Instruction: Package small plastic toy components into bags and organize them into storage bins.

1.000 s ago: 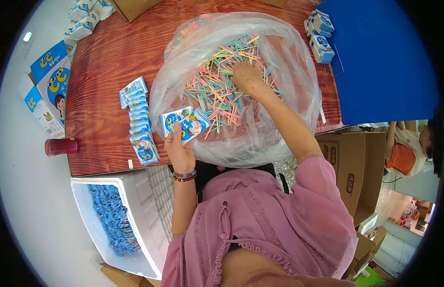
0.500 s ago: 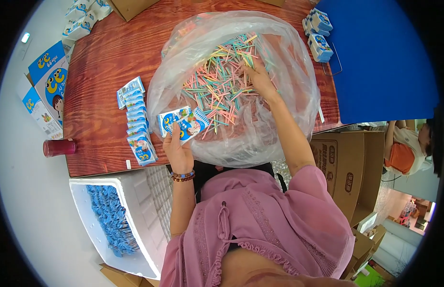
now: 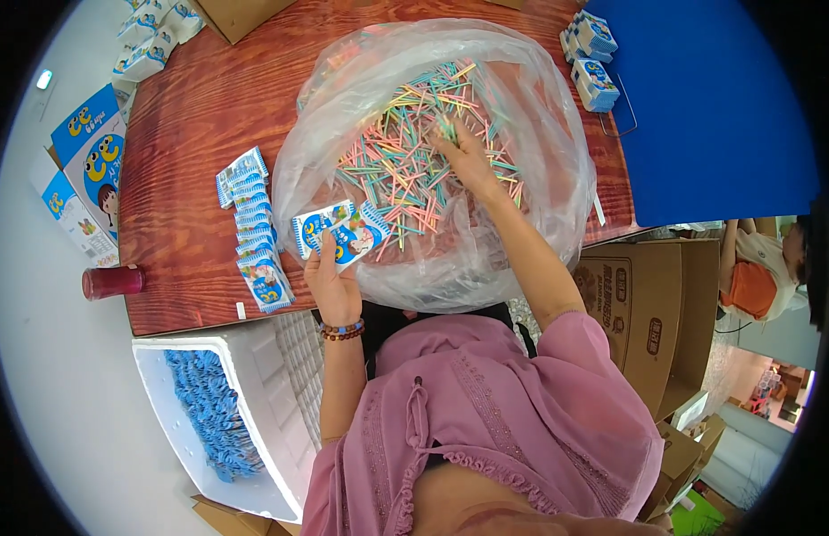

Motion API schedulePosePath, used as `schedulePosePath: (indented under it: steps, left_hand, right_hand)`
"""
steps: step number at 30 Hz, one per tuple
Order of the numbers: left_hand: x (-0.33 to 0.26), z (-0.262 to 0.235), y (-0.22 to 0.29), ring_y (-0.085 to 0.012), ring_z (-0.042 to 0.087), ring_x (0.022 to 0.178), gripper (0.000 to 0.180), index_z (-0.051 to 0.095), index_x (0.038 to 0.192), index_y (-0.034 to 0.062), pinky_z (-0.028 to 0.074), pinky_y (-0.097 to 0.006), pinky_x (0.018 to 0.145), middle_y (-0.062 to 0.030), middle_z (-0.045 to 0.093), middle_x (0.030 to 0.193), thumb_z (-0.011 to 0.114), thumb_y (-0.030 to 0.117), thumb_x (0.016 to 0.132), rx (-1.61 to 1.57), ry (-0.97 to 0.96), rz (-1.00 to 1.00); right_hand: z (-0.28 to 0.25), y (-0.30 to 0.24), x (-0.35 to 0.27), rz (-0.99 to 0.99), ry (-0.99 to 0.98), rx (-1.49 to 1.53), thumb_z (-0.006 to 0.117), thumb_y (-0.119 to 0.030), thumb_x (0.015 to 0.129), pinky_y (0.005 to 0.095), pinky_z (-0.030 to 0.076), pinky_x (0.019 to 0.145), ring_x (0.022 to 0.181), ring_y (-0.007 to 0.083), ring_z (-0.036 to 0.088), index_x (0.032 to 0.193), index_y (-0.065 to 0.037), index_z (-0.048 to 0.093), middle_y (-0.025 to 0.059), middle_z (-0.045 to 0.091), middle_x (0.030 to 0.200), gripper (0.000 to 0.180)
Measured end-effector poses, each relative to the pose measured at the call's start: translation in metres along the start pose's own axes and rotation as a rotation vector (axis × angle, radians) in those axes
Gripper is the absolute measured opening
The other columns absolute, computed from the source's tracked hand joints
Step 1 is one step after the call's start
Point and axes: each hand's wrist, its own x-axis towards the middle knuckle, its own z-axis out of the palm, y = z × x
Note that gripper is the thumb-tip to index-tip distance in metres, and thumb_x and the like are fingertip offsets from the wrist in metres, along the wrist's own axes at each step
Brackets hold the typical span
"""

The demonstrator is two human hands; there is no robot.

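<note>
Sticks (image 3: 405, 165), thin, light and bendy, lie piled in the clear bag (image 3: 530, 107) under the right hand (image 3: 468, 161); its fingers pinch a few. Left hand (image 3: 332, 277) fingers grip small packets (image 3: 343, 234).

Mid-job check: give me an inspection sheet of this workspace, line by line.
Surface: red-brown wooden table, blue sheet at its right end.
Job's things: clear plastic bag full of pastel sticks; small printed packets.
Clutter: row of packets, packet stacks, red jar, white foam box, cardboard cartons.
Hands: left hand holds the small printed packets; right hand is among the sticks.
Cables: nothing seen.
Surroundings: another person at right.
</note>
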Motion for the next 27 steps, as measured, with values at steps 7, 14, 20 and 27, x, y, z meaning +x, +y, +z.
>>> schedulePosePath:
  steps: [7, 14, 20, 27]
  left_hand:
    - [-0.002, 0.001, 0.002, -0.0167, 0.066, 0.097, 0.019, 0.061, 0.11, 0.0002, 0.057, -0.033, 0.083, -0.0081, 0.066, 0.109, 0.059, 0.008, 0.094, -0.003, 0.018, -0.007]
    - [-0.004, 0.006, 0.005, -0.0172, 0.066, 0.095, 0.019, 0.061, 0.11, 0.0, 0.057, -0.034, 0.083, -0.0085, 0.067, 0.108, 0.059, 0.009, 0.094, -0.008, 0.007, -0.014]
    - [-0.001, 0.01, 0.0, -0.0152, 0.066, 0.094, 0.016, 0.062, 0.107, 0.0015, 0.057, -0.034, 0.082, -0.0063, 0.068, 0.104, 0.059, 0.012, 0.095, 0.01, 0.015, 0.004]
    - [0.008, 0.021, -0.013, -0.0129, 0.066, 0.088, 0.014, 0.064, 0.103, 0.0052, 0.055, -0.028, 0.071, -0.0035, 0.068, 0.101, 0.06, 0.016, 0.095, 0.02, -0.017, -0.052]
  right_hand:
    - [0.0, -0.008, -0.001, -0.012, -0.03, -0.15, 0.056, -0.02, 0.095, 0.0324, 0.043, 0.085, 0.093, 0.0168, 0.055, 0.107, -0.001, 0.056, 0.0066, 0.062, 0.101, 0.023]
    - [0.0, 0.014, 0.003, -0.025, -0.006, -0.039, 0.057, -0.015, 0.092, 0.0342, 0.042, 0.085, 0.092, 0.0197, 0.056, 0.099, -0.002, 0.059, 0.0098, 0.062, 0.094, 0.015]
    - [0.0, 0.017, 0.001, -0.098, 0.035, -0.309, 0.054, -0.021, 0.095, 0.0363, 0.042, 0.087, 0.093, 0.0228, 0.056, 0.096, -0.003, 0.06, 0.0107, 0.061, 0.092, 0.02]
    - [-0.013, -0.023, 0.004, 0.091, 0.096, 0.394, 0.041, -0.023, 0.103, 0.0343, 0.045, 0.09, 0.099, 0.0227, 0.061, 0.101, -0.001, 0.056, 0.0134, 0.066, 0.102, 0.027]
